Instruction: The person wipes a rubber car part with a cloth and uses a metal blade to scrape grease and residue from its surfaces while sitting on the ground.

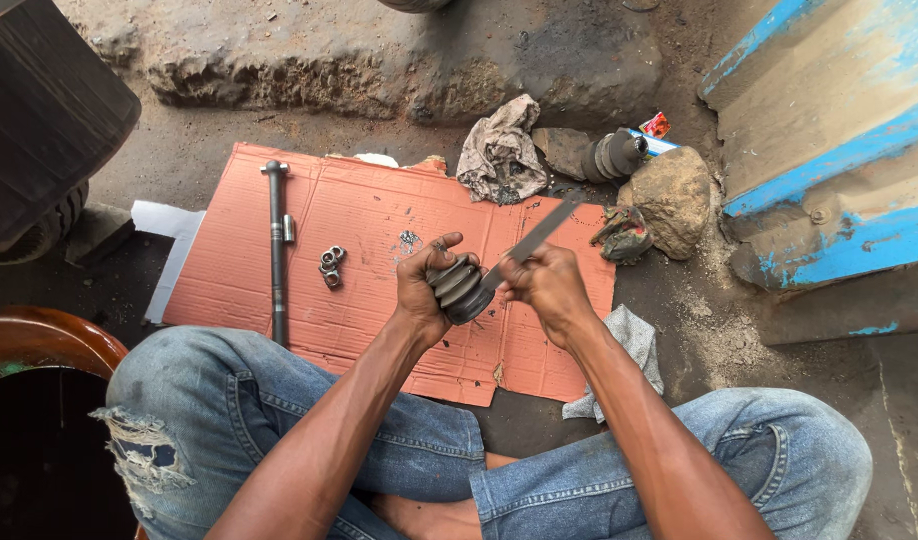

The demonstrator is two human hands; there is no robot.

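I am gripping a ribbed black rubber boot (460, 288) in my left hand (426, 283), fingers wrapped fully around it, holding it up over the near right part of the reddish cardboard sheet (379, 215). My right hand (549, 283) is clenching a flat metal blade (535, 238), its near end meeting the boot. A long steel shaft (276, 250) is lying along the cardboard's left edge, a small metal joint piece (330, 266) just beside it. A crumpled rag (499, 152) is sitting at the far right corner.
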